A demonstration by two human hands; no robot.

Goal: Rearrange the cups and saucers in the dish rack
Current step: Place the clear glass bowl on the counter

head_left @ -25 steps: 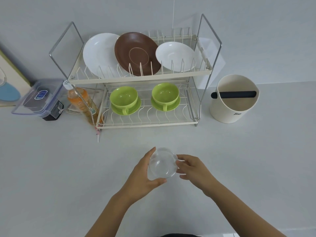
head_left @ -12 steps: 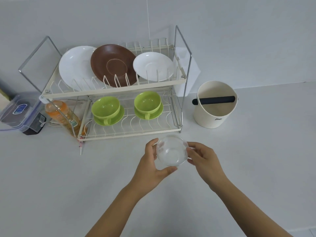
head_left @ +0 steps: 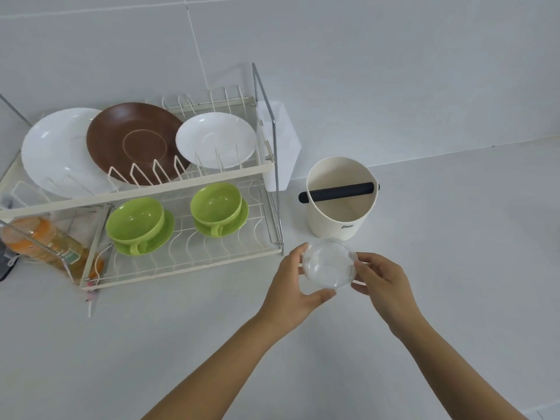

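Note:
A clear glass cup (head_left: pixel 329 263) is held between both hands above the counter, just right of the rack's front corner. My left hand (head_left: pixel 291 289) curls round its left side and my right hand (head_left: pixel 383 280) grips its right side. The two-tier dish rack (head_left: pixel 181 269) holds a large white plate (head_left: pixel 57 153), a brown saucer (head_left: pixel 133 140) and a small white saucer (head_left: pixel 216 139) upright on top. Below, two green cups sit on green saucers, one on the left (head_left: pixel 136 219) and one on the right (head_left: pixel 216 203).
A cream knock box (head_left: pixel 339 219) with a black bar stands right of the rack, close behind the glass cup. An orange bottle (head_left: pixel 39 241) lies at the rack's left end. White counter spreads to the right and front.
Both hands have carried the glass cup up and to the right, toward the rack's front right corner and the knock box. The camera has turned right, shifting the rack left in view.

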